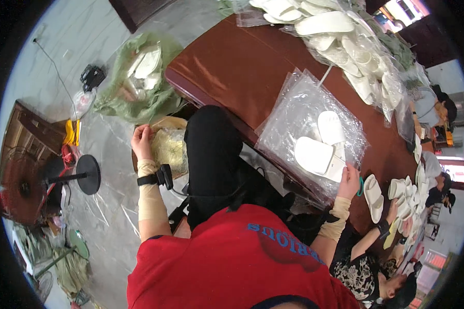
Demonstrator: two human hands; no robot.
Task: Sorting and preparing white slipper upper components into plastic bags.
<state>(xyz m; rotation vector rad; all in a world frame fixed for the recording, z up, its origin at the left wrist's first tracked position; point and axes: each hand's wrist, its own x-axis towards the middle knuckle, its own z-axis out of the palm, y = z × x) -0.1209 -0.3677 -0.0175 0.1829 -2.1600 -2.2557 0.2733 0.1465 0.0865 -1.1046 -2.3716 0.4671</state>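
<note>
My right hand point(349, 183) is closed at the near edge of a white slipper point(335, 169) on the brown table point(227, 56). Two broad white pieces of slippers, a larger one point(313, 153) and a smaller one point(330, 127), lie against it on a stack of clear plastic bags point(288, 110). My left hand point(142, 141) is raised beside my knee with its fingers pinched together; what they hold, if anything, is too small to make out. Just beyond them is a green woven sack point(111, 98) with wrapped white slippers point(148, 62) inside. A cardboard box point(178, 122) holding plastic film point(169, 149) stands beside that hand.
Bagged white slippers point(363, 56) pile up along the table's far right. More loose slippers point(374, 198) lie to the right, where a co-worker's hand point(393, 210) reaches in. A standing fan point(87, 174) is on the floor at left. Other people sit farther off right.
</note>
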